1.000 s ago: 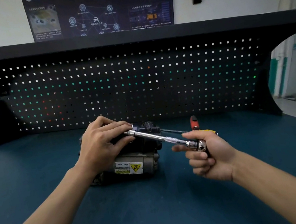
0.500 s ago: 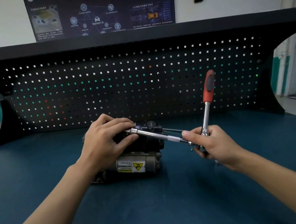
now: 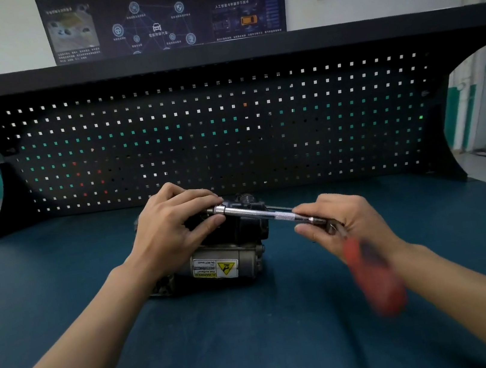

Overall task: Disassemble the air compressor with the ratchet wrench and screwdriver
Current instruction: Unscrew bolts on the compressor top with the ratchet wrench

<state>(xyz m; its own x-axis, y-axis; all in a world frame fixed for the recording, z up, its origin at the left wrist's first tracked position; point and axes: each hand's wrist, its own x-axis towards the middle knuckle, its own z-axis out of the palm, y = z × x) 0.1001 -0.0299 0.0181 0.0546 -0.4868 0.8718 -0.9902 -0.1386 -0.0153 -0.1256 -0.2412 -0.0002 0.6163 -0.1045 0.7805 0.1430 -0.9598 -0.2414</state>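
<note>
- A dark grey metal air compressor [image 3: 226, 249] with a yellow warning label lies at frame centre on a blue-topped workbench [image 3: 261, 354].
- The left hand [image 3: 172, 229] pinches the socket end of a chrome ratchet wrench [image 3: 259, 214] against the compressor's top.
- Its long bar slants down-right into the right hand [image 3: 348, 221], which is curled round the ratchet head.
- The red handle [image 3: 375, 277], blurred, points towards the lower right, crosswise to the bar.

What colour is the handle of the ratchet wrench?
The handle is red, though blurred; the head view shows it below the right hand.
</note>
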